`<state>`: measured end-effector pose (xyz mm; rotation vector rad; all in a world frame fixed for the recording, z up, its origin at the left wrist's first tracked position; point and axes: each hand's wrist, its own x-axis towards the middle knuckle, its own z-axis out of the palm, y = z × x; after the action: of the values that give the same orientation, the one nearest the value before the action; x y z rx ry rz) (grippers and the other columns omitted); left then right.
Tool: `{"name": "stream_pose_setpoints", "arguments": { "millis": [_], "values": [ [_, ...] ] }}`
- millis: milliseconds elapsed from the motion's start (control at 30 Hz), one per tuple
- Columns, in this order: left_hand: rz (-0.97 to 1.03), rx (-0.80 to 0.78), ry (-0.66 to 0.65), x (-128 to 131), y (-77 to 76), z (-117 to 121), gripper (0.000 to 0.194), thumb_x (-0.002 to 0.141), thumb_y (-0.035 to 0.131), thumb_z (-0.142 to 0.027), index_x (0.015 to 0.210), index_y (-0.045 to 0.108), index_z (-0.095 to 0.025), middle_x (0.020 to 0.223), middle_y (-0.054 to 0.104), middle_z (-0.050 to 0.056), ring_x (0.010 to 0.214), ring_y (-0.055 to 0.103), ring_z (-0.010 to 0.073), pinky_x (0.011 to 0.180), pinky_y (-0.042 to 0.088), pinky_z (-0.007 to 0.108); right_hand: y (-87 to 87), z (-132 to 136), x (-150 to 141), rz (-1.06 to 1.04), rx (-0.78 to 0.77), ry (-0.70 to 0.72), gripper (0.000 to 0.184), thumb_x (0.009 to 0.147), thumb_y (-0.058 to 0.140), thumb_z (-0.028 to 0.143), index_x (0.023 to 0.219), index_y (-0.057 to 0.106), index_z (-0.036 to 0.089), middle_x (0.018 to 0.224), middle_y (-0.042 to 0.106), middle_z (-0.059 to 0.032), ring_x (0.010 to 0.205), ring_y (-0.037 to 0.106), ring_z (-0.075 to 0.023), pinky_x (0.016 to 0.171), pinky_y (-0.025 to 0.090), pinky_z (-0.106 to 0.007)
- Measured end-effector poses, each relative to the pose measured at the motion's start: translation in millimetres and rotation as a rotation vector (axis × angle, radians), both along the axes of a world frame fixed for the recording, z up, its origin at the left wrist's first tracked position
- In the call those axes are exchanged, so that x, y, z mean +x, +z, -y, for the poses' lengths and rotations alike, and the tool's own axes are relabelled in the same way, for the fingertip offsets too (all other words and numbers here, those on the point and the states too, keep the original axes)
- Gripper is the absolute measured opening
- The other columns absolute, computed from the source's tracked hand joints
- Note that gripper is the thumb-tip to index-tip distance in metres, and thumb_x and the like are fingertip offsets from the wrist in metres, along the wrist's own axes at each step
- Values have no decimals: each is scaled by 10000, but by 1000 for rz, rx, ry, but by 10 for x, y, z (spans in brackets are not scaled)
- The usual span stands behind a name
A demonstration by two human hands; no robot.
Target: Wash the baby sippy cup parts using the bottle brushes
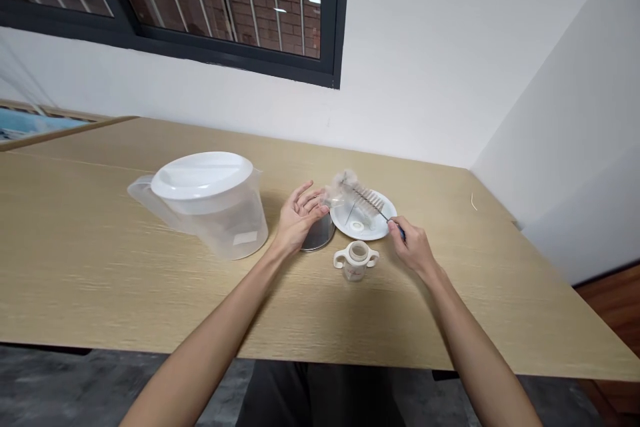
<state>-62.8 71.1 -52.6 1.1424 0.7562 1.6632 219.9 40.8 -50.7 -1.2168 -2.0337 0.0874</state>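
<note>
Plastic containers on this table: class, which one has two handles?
The small white baby cup, with a handle on each side. The large clear pitcher has just one handle and a white lid.

The table (125, 280) is light tan with thin wood stripes. The jug (225, 233) is see-through, and its lid (201, 175) is white. The plate (363, 232) is white too. The bottle brush (370, 205) has white bristles and a dark blue handle. The little cup (356, 260) is creamy white with a faint print. The round tin (318, 235) is shiny silver. The window frame (200, 42) is dark grey, and red bricks (265, 13) show behind it.
</note>
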Motion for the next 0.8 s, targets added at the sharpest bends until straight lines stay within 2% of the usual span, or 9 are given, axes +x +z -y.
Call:
{"name": "stream_pose_setpoints", "arguments": {
  "millis": [133,233,367,467,567,700,800],
  "values": [
    [4,2,14,0,42,26,812,601,910,-235,1301,501,-196,1225,646,120,1127,656,213,1045,489,374,20,-13,56,-79,13,-91,338,993,397,418,990,633,175,717,637,-21,597,554,-137,605,380,-250],
    [0,-7,16,13,57,42,790,582,914,-229,1265,518,-190,1179,673,112,1118,660,217,1057,475,397,25,18,43,-173,39,-58,345,1000,375,424,988,614,175,677,603,-8,576,527,-133,597,390,-247],
    [-3,-11,41,25,96,73,752,574,916,-252,1219,534,-189,1131,695,103,1121,657,222,1056,473,401,9,35,-13,-66,-23,21,353,1001,360,414,993,628,184,751,659,-34,617,564,-140,626,401,-253],
    [-15,-3,67,41,136,101,732,575,913,-257,1201,541,-185,1099,699,97,1113,660,227,1039,489,403,5,1,11,-15,-56,-71,367,990,376,431,979,652,187,758,672,-39,619,574,-148,625,392,-260],
    [-45,35,111,61,139,112,689,570,909,-249,1158,557,-175,1091,680,96,1111,663,248,1023,503,414,20,-48,76,-107,-66,-145,373,965,432,478,971,658,181,730,645,-27,617,556,-144,619,392,-259],
    [-195,95,207,57,85,100,658,593,892,-281,1160,577,-171,1164,646,111,1093,665,258,1016,509,430,63,-88,121,-479,-213,30,403,926,505,538,1006,641,167,624,518,32,537,458,-111,519,363,-237],
    [-365,139,306,32,63,104,641,629,872,-313,1194,598,-183,1205,653,120,1135,632,270,1042,485,442,105,-82,116,-578,-317,130,422,891,560,553,1016,667,164,593,484,47,475,379,-89,452,300,-228]
  ]
}}
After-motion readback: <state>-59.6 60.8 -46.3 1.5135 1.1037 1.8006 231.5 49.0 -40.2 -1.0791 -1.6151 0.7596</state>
